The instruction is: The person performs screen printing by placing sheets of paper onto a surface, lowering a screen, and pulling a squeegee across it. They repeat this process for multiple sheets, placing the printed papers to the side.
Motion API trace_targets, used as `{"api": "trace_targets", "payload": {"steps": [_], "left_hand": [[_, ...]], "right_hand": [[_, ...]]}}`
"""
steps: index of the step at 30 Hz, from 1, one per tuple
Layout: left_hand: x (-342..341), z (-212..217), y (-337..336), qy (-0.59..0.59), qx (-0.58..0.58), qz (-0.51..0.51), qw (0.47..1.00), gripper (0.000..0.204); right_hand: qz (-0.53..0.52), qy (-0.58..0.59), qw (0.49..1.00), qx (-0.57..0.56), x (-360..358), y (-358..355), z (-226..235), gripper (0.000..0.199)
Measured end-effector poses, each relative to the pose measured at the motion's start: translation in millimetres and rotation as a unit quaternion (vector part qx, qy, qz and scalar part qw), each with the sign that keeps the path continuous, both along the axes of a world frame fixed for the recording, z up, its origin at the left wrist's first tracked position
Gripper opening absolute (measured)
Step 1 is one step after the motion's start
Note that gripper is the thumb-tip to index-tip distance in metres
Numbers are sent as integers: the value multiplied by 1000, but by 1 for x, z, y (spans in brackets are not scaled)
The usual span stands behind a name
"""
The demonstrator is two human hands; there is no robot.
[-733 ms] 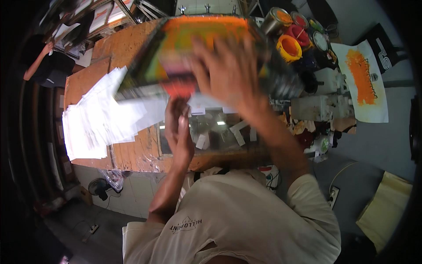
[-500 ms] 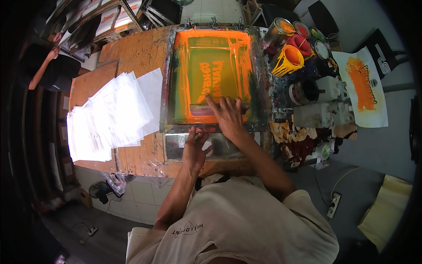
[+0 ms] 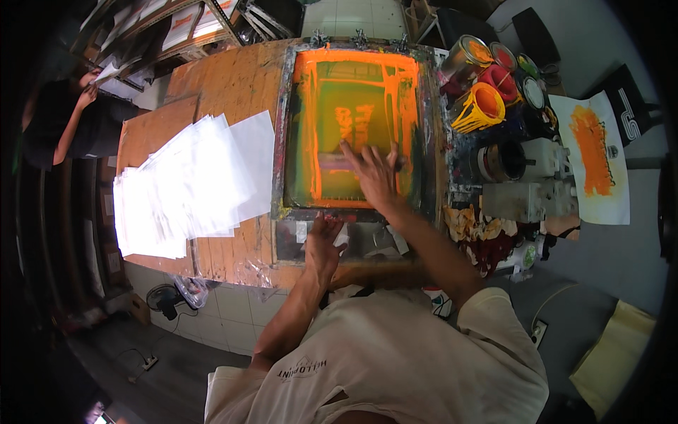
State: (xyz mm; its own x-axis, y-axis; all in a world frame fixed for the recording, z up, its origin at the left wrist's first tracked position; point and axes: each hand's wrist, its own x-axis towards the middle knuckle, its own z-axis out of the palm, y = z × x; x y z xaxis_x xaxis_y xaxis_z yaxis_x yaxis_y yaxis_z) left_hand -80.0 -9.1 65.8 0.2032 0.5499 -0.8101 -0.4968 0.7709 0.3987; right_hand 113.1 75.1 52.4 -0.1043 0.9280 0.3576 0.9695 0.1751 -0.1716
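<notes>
A screen-printing frame (image 3: 284,141) lies on the table before me, its yellow-green mesh smeared with orange ink along the sides. My right hand (image 3: 378,173) is closed on a squeegee (image 3: 332,163), which lies crosswise on the lower half of the mesh; the index finger stretches along it. Orange lettering (image 3: 353,121) shows just beyond the squeegee. At the frame's near edge my left hand (image 3: 325,240) rests its outstretched fingertips, with the thumb held apart. What lies beneath the frame is mostly hidden.
A fanned stack of white sheets (image 3: 187,187) lies left on the wooden table (image 3: 219,67). On the right are ink cans (image 3: 474,51), an orange-filled yellow cup (image 3: 487,100), stained rags (image 3: 473,233) and an orange-smeared sheet (image 3: 590,152). Clamps (image 3: 360,37) hold the frame's far edge. Another person (image 3: 70,124) stands far left.
My right hand has pushed the squeegee away from me over the mesh, covering part of the lettering. My left hand stays at the near edge, its fingers closer together. The view has shifted slightly.
</notes>
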Motion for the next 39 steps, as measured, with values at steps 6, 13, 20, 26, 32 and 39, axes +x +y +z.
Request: {"api": "trace_targets", "payload": {"steps": [6, 13, 20, 26, 32, 39], "left_hand": [[5, 8, -1, 31, -30, 22, 999, 49], [6, 12, 1, 45, -27, 29, 998, 38], [-3, 5, -2, 9, -39, 32, 999, 31], [-3, 2, -8, 8, -17, 64, 998, 25], [-7, 5, -4, 26, 28, 20, 999, 26], [-12, 23, 1, 4, 56, 25, 998, 38]], "right_hand": [[-24, -51, 997, -48, 45, 136, -13, 78], [4, -17, 999, -33, 73, 206, -15, 77], [-34, -33, 992, 119, 137, 232, -16, 82], [-85, -90, 988, 92, 133, 247, -32, 85], [-31, -34, 998, -46, 87, 230, 1, 74], [56, 1, 998, -36, 22, 45, 56, 80]]}}
